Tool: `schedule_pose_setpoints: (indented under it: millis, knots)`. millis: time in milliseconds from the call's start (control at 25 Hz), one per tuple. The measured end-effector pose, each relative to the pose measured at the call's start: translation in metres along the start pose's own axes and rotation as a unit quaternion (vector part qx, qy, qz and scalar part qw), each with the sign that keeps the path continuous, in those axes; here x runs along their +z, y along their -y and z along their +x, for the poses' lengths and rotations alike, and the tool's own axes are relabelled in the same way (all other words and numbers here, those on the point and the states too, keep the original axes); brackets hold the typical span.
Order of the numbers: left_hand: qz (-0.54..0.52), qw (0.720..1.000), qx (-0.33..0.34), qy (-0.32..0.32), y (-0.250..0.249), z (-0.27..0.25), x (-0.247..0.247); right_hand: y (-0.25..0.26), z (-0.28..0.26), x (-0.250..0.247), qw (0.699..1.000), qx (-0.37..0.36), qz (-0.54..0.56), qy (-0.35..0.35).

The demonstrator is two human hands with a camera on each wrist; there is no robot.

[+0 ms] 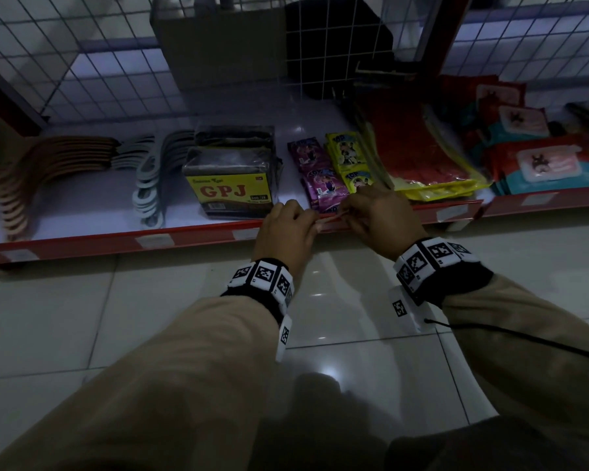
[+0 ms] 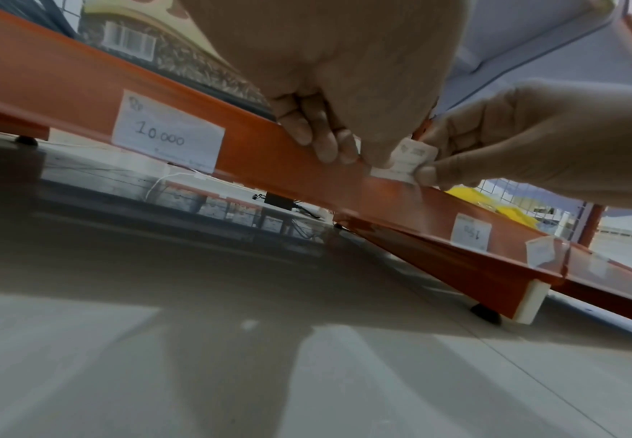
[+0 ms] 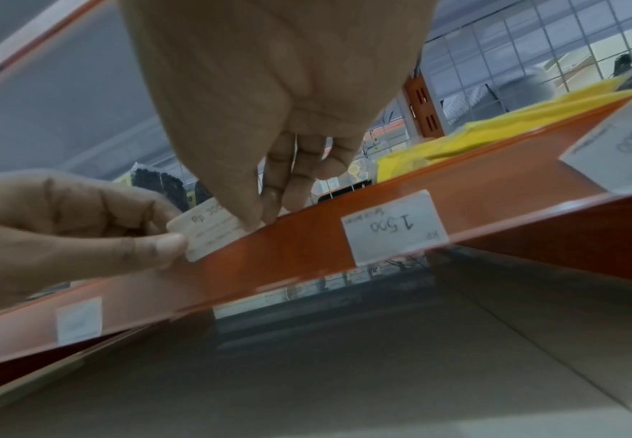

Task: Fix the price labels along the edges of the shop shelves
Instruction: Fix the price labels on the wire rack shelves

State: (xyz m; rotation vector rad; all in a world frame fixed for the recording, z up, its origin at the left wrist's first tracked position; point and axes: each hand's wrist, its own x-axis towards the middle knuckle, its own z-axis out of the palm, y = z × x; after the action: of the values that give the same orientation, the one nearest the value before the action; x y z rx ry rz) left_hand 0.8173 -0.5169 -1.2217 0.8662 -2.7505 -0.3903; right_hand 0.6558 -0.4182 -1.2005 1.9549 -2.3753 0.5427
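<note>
Both hands meet at the front edge of the lowest shelf [image 1: 191, 234]. Left hand [image 1: 286, 229] pinches the left end of a small white price label [image 3: 209, 234] between thumb and curled fingers; right hand [image 1: 378, 215] pinches the right end of the same label, thumb in front, fingers curled behind. The label is a small paper rectangle with rounded corners, slightly bent, handwritten "Rp 300" with further digits hidden by the right thumb, and fainter lines of small print below that are too blurred to read. It sits against the upper part of the red-orange edge strip [image 3: 307, 246], tilted rather than square to it; whether it is seated in the strip cannot be told.

Other labels on the same strip: one reading "10.000" [image 2: 168, 133] to the left, one reading "1500" mounted upside down [image 3: 393, 226] to the right, and further white labels farther along both ways, unreadable.

On the shelf behind the hands, left to right: a row of wooden and pale hangers [image 1: 58, 171], a wrapped pack marked "GPJ" [image 1: 232, 175], purple sachets [image 1: 320, 178], yellow sachets [image 1: 349, 158], red and yellow flat packets [image 1: 419, 154], and wet-wipe packs [image 1: 541, 164] on the adjoining shelf section. A wire grid [image 1: 99, 62] backs the shelf. Glossy floor tiles [image 1: 150, 317] lie near the person, and both wrists wear bands with black-and-white markers.
</note>
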Motion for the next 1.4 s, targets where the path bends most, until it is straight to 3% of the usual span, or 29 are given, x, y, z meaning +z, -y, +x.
schedule_pose_setpoints:
  millis: [320, 1000, 1400]
  knots:
    - [0.064, 0.998, 0.013, 0.021, -0.002, 0.004, 0.0, -0.006, -0.006, -0.003, 0.991, 0.004, -0.099, 0.086]
    - [0.131, 0.989, 0.016, 0.062, -0.006, 0.007, -0.002, -0.003, -0.011, 0.002, 0.993, 0.002, -0.098, 0.059]
    - [0.108, 0.993, 0.032, 0.021, -0.005, 0.003, -0.001, -0.007, -0.016, 0.008, 0.997, -0.009, -0.073, 0.028]
